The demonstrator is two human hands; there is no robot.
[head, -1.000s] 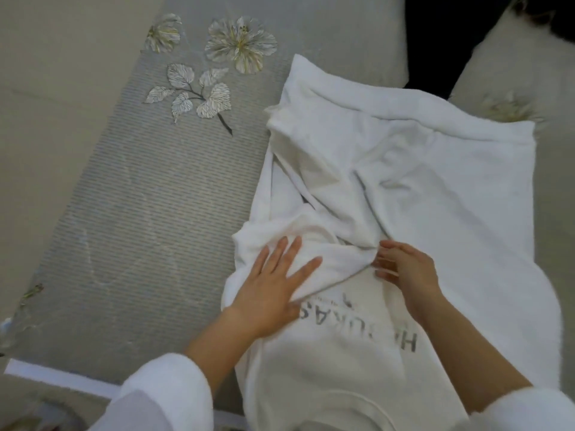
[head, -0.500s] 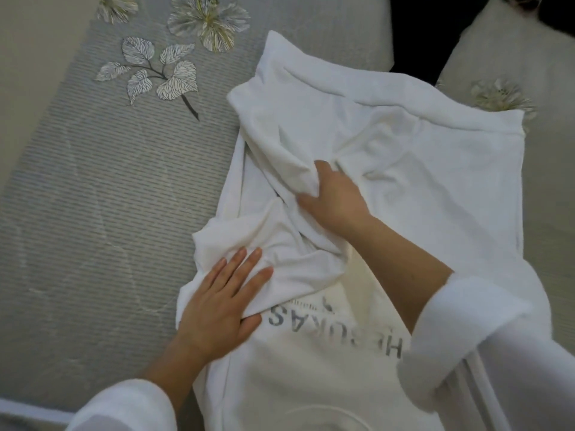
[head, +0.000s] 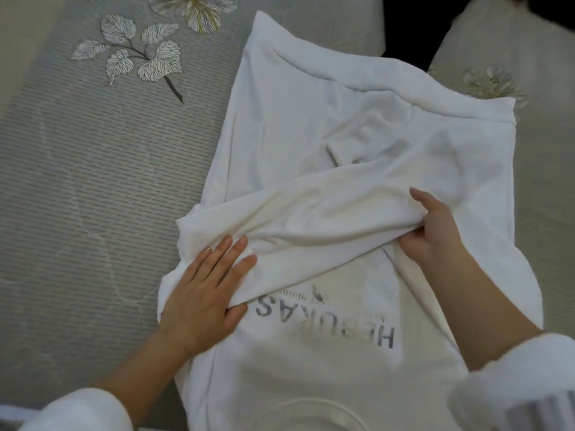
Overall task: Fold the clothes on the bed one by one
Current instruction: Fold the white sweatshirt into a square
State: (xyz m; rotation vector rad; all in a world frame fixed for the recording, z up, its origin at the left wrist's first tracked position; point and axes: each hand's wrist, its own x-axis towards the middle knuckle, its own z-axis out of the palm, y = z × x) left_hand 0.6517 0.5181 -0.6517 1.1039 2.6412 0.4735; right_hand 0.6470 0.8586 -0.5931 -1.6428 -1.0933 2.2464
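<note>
A bed [head: 93, 197] fills the view, its grey ribbed cover stitched with pale leaves [head: 140, 54] and a flower [head: 196, 10] towards the far left. A beige strip runs down its left edge, and a dark gap [head: 410, 26] at the top separates it from a grey cushion [head: 513, 42] at the top right. A white long-sleeved shirt [head: 311, 113] lies spread on the bed right of centre, with grey lettering [head: 326, 318] across the chest nearest the person. One sleeve [head: 311, 213] is laid slantwise across the shirt's body. Of the two hands, the left hand [head: 205, 293] lies flat with straight fingers pressing the sleeve's near end. The right hand [head: 435, 234] grips the sleeve's other end, thumb on top and fingers curled underneath.
</note>
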